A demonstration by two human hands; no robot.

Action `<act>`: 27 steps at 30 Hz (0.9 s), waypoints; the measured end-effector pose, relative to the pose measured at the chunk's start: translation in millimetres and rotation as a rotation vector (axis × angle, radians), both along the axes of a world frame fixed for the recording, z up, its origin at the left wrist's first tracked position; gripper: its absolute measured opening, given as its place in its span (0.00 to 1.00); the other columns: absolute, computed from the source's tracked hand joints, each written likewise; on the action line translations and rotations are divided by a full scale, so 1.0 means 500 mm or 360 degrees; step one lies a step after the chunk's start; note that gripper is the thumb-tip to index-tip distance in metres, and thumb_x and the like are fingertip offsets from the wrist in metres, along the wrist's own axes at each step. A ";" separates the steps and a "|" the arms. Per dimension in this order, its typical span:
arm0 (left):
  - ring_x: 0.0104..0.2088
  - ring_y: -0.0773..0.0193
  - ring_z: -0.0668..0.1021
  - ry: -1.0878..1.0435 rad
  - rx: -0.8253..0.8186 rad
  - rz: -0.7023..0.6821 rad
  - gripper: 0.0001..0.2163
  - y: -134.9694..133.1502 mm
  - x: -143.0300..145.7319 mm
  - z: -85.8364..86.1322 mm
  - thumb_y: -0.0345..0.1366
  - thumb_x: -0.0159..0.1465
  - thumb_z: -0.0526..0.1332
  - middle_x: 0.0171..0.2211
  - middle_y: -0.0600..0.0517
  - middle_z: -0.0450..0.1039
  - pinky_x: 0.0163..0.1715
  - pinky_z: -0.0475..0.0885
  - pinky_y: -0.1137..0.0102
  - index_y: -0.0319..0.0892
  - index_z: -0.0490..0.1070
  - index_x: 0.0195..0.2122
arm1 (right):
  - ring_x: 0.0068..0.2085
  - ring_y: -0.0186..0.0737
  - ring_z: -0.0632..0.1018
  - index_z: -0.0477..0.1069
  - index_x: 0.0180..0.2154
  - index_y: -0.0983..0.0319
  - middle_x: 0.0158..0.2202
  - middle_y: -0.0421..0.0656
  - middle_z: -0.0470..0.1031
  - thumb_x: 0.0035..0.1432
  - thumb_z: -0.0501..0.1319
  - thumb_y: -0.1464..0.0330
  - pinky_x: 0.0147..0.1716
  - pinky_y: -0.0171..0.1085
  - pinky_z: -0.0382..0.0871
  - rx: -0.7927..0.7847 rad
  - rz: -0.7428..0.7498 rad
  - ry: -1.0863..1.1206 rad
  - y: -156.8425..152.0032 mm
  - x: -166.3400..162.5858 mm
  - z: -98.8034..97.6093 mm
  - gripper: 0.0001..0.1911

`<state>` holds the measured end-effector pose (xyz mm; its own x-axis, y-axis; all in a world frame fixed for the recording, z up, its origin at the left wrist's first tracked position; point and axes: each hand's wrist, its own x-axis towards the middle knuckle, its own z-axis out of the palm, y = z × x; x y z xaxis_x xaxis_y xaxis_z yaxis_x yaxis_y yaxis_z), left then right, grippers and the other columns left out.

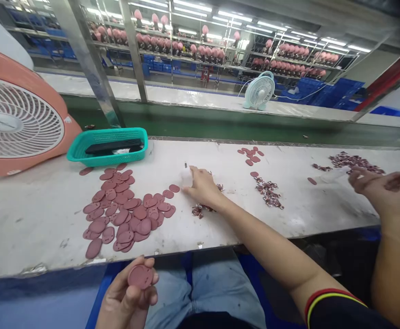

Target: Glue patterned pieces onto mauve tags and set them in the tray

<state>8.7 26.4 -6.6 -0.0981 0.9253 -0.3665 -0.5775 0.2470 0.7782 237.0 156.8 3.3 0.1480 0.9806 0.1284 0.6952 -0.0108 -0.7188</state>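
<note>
My left hand (128, 294), low in front of the table edge, pinches a reddish-brown oval disc (140, 277) with small holes between thumb and fingers. My right hand (203, 186) reaches over the white table, thumb and forefinger apart, with nothing visible between them. Partly under it lies a cluster of small dark-red and metallic parts (198, 210), some of it hidden by the hand and wrist. A tiny dark piece (185, 164) lies just beyond its fingertips. To its left spreads a big pile of similar discs (128, 214), with a stray disc (174, 188) close to the thumb.
A green basket (107, 161) holding a black object stands at the back left, beside an orange fan (18, 123). More discs (253, 157) and small-part piles (269, 193) lie to the right. A co-worker's hand (388, 192) is at far right. Across the green strip stands a pale fan (260, 91).
</note>
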 end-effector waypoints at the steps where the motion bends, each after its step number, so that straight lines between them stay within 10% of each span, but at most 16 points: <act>1: 0.23 0.66 0.78 -0.0004 -0.0008 0.0004 0.24 -0.001 -0.002 0.001 0.45 0.32 0.81 0.29 0.53 0.83 0.13 0.72 0.80 0.44 0.83 0.31 | 0.60 0.54 0.68 0.64 0.59 0.63 0.54 0.51 0.72 0.54 0.69 0.68 0.59 0.53 0.60 0.0014 -0.0009 -0.0057 -0.016 0.016 0.003 0.32; 12: 0.23 0.69 0.78 -0.0089 -0.0070 -0.0139 0.22 -0.007 0.009 0.017 0.44 0.35 0.81 0.30 0.53 0.83 0.14 0.71 0.82 0.45 0.83 0.33 | 0.49 0.46 0.75 0.76 0.41 0.62 0.42 0.45 0.76 0.60 0.65 0.70 0.55 0.52 0.65 -0.0043 -0.0112 -0.0111 -0.129 0.153 -0.028 0.07; 21: 0.24 0.67 0.80 -0.0069 -0.0470 -0.0283 0.22 -0.020 0.021 0.059 0.46 0.35 0.81 0.30 0.50 0.83 0.17 0.71 0.80 0.45 0.84 0.32 | 0.35 0.40 0.82 0.75 0.42 0.62 0.38 0.47 0.81 0.58 0.64 0.55 0.33 0.39 0.79 -0.0218 0.0138 0.0975 -0.199 0.049 0.010 0.18; 27: 0.25 0.68 0.79 -0.0142 -0.0518 -0.0453 0.22 -0.020 0.024 0.065 0.47 0.35 0.80 0.29 0.49 0.82 0.17 0.69 0.81 0.44 0.84 0.32 | 0.35 0.34 0.82 0.77 0.40 0.58 0.37 0.42 0.81 0.58 0.69 0.62 0.34 0.33 0.78 -0.0364 0.0458 0.1579 -0.256 -0.047 0.043 0.09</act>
<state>20.5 16.6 25.6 0.1893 0.7456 -0.6390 -0.5120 0.6302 0.5837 213.5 28.9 24.9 -0.1565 0.9810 -0.1146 -0.2044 -0.1457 -0.9680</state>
